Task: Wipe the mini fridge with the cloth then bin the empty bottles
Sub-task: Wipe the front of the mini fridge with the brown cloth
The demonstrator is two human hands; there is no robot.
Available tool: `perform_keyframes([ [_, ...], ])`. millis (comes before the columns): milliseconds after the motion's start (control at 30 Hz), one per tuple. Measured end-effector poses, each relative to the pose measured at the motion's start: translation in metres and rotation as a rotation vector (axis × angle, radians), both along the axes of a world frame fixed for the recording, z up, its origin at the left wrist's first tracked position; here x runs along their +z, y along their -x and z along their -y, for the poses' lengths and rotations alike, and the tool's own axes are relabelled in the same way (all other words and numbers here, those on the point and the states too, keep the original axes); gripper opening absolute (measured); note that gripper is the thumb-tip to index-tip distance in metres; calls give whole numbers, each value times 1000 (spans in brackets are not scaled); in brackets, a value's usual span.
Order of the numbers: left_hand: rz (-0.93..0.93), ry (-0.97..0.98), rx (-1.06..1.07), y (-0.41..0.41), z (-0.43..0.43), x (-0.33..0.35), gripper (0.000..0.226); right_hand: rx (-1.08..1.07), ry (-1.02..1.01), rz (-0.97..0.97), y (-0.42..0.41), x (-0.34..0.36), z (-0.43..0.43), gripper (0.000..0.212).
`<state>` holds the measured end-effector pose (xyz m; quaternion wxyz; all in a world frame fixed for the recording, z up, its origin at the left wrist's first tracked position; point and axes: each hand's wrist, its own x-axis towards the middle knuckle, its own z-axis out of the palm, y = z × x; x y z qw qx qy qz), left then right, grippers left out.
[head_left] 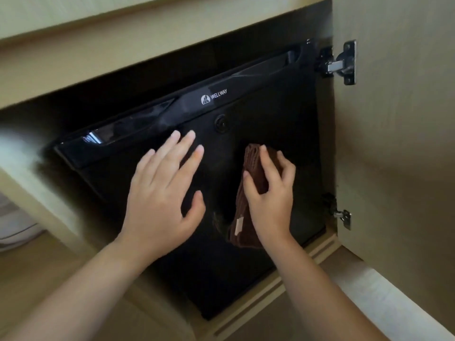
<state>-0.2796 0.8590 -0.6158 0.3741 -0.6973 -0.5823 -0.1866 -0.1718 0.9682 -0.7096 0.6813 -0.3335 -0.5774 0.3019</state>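
So it's the wiping step: the black mini fridge [270,134] sits closed inside a pale cabinet [123,57] whose door [394,143] stands swung open on the right. The right hand [270,193] has its fingers curled round a folded brown cloth [251,173], pressing it against the fridge front just below the round lock [220,123]. The left hand [162,198] is spread flat, fingers straight, by the handle strip [172,114]; touching or hovering, hard to say. Next up, probably broad strokes across the panel. No bottles in view.

"WELLWAY" logo on mini fridge [258,124] door
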Motion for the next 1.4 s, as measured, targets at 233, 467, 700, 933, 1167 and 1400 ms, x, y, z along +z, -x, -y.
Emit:
perform_keyframes([
  [233,234,-51,202,22,39,-42,62,159,-309,293,23,-21,49,51],
  [467,343,-42,215,34,53,-53,73,1,-68,-25,12,13,13,50],
  [700,557,-23,214,39,61,-60,86,78,-267,227,37,-9,56,52],
  [933,677,91,123,40,73,-59,87,87,-153,99,10,7,24,52],
  [1167,732,144,102,40,79,-66,85,154,-235,257,39,-12,66,56],
  [1400,889,239,76,43,84,-84,86,150,-220,250,15,-11,42,54],
])
